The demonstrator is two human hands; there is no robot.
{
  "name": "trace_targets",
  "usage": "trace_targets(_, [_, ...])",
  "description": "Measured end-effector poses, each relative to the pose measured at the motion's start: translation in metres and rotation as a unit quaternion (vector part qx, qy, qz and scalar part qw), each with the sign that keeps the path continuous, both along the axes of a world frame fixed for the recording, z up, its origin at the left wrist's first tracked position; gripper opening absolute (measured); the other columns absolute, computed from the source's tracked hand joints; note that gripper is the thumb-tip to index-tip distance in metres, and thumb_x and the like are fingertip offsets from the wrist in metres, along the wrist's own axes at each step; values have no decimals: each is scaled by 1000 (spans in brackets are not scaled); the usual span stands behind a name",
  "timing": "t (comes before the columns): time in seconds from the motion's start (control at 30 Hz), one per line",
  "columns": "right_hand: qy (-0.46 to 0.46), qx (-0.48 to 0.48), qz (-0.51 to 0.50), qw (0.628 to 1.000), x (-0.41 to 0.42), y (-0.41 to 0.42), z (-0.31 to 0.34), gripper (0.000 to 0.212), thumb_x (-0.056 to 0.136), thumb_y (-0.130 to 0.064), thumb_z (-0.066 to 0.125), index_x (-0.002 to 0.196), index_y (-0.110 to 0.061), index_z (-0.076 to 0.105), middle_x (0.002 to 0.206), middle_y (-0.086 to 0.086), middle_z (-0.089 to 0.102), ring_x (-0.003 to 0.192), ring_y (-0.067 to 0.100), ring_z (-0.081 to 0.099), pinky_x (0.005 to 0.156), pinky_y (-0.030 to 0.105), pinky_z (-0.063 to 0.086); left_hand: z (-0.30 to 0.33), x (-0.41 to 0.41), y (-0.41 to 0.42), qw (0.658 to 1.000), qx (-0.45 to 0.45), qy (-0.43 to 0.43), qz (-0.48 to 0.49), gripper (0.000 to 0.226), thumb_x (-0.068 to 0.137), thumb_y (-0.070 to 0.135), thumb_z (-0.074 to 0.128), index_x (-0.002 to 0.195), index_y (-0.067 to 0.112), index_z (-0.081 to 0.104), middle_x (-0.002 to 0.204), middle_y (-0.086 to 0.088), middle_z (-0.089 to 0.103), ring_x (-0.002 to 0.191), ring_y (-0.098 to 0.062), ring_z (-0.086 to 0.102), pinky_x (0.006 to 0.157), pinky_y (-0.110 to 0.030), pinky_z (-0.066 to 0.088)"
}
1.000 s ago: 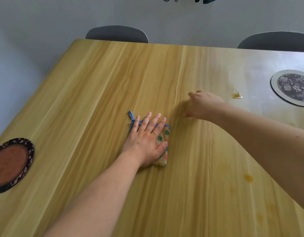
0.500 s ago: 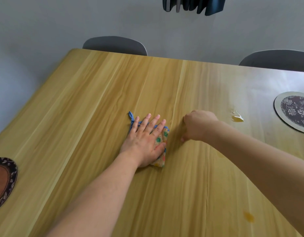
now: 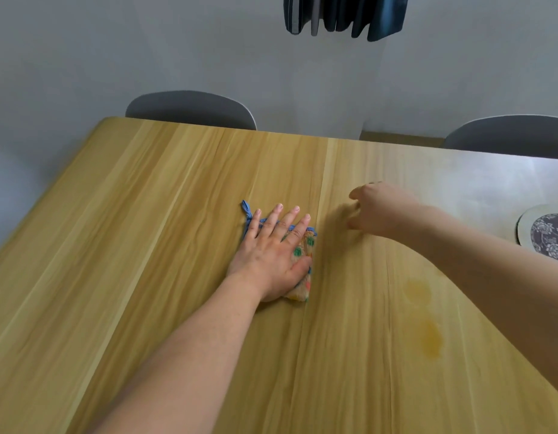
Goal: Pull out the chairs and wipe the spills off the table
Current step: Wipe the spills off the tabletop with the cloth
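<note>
Head view: left hand (image 3: 271, 255) is lying flat, fingers straight and slightly spread, pressing a folded patterned cloth (image 3: 302, 261) onto the wooden table (image 3: 146, 245) near frame centre. The cloth is showing blue trim and a small loop at 11 o'clock of the hand, with green and orange dots at its 3 o'clock edge. Right hand (image 3: 384, 211) is hovering or resting at 2 o'clock of the cloth, apart from it, fingers loosely curled, holding nothing; contact with the table is unclear through blur. Two yellowish spills (image 3: 428, 324) are sitting at 4 o'clock of the cloth, well apart from it, under the right forearm. A round floral placemat (image 3: 547, 236) is lying at the 3 o'clock frame edge. Two grey chairs (image 3: 190, 109) are standing against the far table edge, at 11 and 2 o'clock.
</note>
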State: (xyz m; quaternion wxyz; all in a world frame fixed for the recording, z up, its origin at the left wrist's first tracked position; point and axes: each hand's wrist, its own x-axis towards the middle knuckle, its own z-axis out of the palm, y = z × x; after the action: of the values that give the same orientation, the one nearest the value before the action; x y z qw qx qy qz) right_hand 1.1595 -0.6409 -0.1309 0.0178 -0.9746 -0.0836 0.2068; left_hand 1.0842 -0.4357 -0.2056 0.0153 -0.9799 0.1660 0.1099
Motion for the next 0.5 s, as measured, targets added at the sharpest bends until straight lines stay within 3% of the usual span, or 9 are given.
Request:
trace_targets(0.17, [-9,16,-29,999,35,-18,-11,67,84,-50,64,140,-19,44,137,9,48,124,30,48,99,42,46,1,40,-5,1000,7,1,1,71,97,62,10,153,31,-21,163,6,-24,147,-18,-29,119,-51,-13])
trace_targets(0.3, [-7,16,-58,998,60,-32,-14,88,83,-55,65,153,-23,22,158,13,21,143,34,26,112,47,33,0,71,-7,1000,8,-4,4,70,98,61,11,154,32,-20,163,7,-24,147,-18,-28,119,-50,-14])
trace_targets(0.5, [48,-22,-116,992,92,-51,-24,126,61,-75,70,154,-31,-3,161,7,-12,149,33,-1,111,60,27,-2,119,-14,1000,-2,-13,10,70,98,61,13,154,32,-18,163,7,-22,148,-16,-27,119,-50,-15])
